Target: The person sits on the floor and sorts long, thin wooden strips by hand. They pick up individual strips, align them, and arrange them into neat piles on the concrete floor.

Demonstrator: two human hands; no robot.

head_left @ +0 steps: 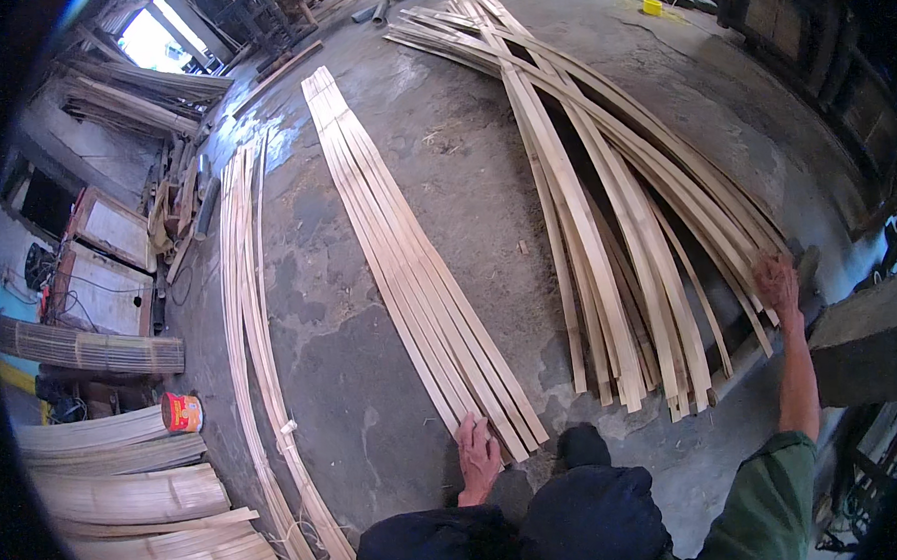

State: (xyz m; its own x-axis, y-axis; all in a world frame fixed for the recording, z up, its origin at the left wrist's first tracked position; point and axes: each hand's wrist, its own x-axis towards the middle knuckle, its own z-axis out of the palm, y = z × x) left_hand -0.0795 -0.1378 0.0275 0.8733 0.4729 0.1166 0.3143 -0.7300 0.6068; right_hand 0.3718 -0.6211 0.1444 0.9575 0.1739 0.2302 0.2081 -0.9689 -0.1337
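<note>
A flat row of long pale bamboo strips (396, 232) lies side by side on the floor in front of me. My left hand (479, 457) rests at the near end of this row, its fingers slightly apart on the strip ends. To the right spreads a crossed, fanned pile of bamboo strips (617, 233). At that pile's near right corner, my right hand (777, 284) is closed around strip ends with the arm stretched out. How many strips it grips is hidden under the fingers.
Narrow strips tied in a bundle (257, 368) lie to the left. Beyond them are stacked slat bundles (138, 494) and a red tin (182, 413). A grey ledge (866, 337) stands by my right arm. Far off sits a yellow container (652, 7).
</note>
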